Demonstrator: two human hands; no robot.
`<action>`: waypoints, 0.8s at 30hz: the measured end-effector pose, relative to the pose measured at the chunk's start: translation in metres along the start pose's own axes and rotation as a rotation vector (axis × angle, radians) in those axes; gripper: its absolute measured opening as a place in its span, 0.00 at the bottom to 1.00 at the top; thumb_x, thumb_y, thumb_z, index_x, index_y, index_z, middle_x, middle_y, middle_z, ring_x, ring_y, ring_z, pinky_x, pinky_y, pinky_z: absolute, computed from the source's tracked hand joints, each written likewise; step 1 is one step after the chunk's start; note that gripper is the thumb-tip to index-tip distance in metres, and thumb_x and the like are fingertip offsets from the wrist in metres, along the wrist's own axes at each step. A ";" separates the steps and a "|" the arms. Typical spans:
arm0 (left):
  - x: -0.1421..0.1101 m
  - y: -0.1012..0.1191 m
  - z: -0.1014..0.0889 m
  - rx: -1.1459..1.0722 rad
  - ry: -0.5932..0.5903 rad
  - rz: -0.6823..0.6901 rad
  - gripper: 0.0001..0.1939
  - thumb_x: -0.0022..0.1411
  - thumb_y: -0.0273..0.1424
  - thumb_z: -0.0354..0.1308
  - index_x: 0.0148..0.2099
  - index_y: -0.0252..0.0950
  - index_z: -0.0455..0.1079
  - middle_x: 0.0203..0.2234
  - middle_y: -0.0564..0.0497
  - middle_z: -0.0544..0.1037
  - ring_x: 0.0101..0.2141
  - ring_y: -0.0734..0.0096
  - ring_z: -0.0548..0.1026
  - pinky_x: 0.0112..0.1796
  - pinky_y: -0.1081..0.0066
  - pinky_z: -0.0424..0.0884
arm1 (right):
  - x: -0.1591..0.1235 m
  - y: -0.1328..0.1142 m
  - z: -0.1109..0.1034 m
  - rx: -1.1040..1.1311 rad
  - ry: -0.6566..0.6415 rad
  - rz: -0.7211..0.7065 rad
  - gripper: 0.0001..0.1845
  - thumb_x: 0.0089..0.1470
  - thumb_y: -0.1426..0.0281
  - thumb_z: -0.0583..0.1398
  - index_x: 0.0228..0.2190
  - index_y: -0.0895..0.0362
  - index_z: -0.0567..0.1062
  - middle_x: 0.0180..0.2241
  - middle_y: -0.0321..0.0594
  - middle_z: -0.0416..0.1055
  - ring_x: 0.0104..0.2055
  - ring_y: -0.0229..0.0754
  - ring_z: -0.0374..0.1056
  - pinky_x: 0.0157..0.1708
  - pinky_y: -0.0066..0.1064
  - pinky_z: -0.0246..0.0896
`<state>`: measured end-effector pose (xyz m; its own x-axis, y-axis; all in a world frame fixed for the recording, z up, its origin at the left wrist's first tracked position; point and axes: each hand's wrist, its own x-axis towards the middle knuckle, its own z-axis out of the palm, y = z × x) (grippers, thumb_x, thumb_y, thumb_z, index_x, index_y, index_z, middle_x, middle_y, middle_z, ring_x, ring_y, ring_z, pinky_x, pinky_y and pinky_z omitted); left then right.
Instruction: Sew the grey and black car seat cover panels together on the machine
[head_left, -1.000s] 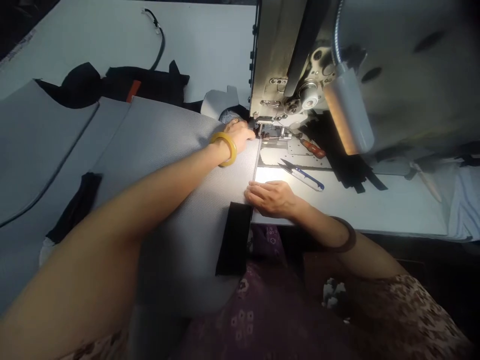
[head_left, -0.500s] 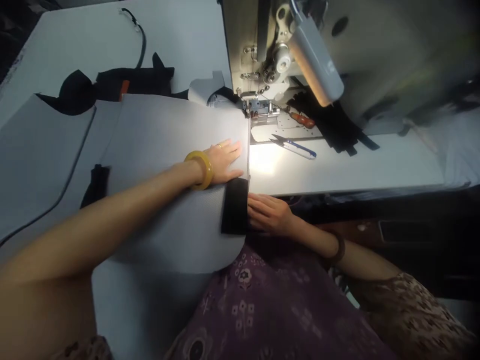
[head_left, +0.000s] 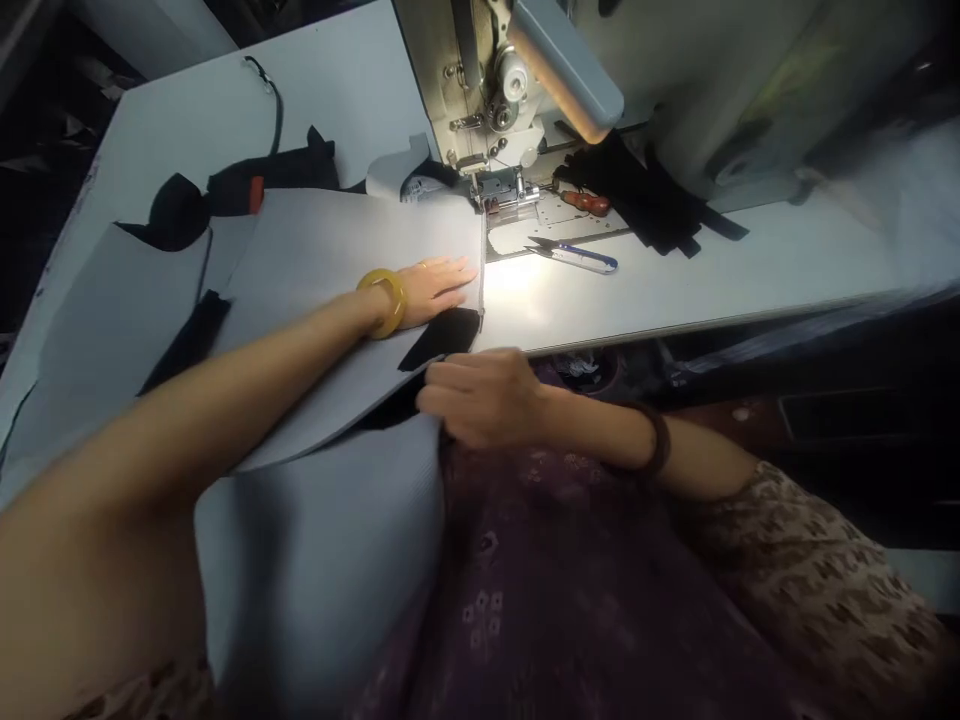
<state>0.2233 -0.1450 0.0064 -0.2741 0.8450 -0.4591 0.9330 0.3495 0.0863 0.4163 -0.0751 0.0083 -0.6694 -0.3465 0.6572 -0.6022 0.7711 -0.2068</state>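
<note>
A large grey fabric panel [head_left: 322, 235] lies on the sewing table, its right edge leading up to the presser foot [head_left: 478, 192] of a sewing machine. My left hand [head_left: 435, 288], with a yellow bangle at the wrist, rests flat on this panel with fingers stretched out. Just below it is a black fabric patch [head_left: 442, 336] at the panel's edge. My right hand [head_left: 486, 398] is closed at the near corner, fingers curled on the fabric edge where the layers part. Its fingertips are partly hidden. A lower grey layer [head_left: 330, 550] hangs toward my lap.
Right of the needle area lie thread snips [head_left: 577, 257], a red-handled tool [head_left: 585, 203] and black fabric strips [head_left: 637, 190]. A lamp [head_left: 566, 70] shines from above. More black pieces [head_left: 277, 178] and a dark cord [head_left: 274, 110] are at the back left.
My left hand has come back from beside the presser foot to lie flat on the panel. My right hand has moved to the near corner and curled, and the panel's near edge is now lifted and folded.
</note>
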 end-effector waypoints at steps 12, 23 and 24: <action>-0.003 0.040 0.011 0.002 0.115 -0.142 0.28 0.66 0.37 0.39 0.66 0.35 0.50 0.66 0.48 0.46 0.65 0.54 0.45 0.61 0.52 0.52 | -0.079 0.024 0.019 0.110 0.098 0.038 0.16 0.59 0.75 0.47 0.23 0.56 0.67 0.25 0.36 0.67 0.30 0.36 0.61 0.33 0.28 0.59; -0.003 0.022 -0.003 0.054 0.134 -0.086 0.28 0.65 0.42 0.43 0.65 0.39 0.53 0.62 0.53 0.59 0.57 0.56 0.61 0.56 0.57 0.62 | -0.056 0.050 0.016 -0.010 0.050 0.042 0.15 0.55 0.79 0.49 0.19 0.56 0.62 0.19 0.33 0.62 0.24 0.35 0.55 0.27 0.27 0.52; -0.003 0.023 -0.002 0.056 0.136 -0.080 0.28 0.65 0.42 0.43 0.65 0.40 0.52 0.62 0.53 0.60 0.56 0.56 0.62 0.55 0.56 0.63 | -0.056 0.050 0.014 0.003 0.041 0.050 0.15 0.54 0.79 0.49 0.19 0.56 0.61 0.19 0.33 0.61 0.24 0.35 0.54 0.27 0.26 0.51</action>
<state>0.2446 -0.1386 0.0118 -0.3737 0.8635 -0.3386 0.9174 0.3980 0.0026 0.4170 -0.0245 -0.0488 -0.6802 -0.2854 0.6751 -0.5698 0.7852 -0.2422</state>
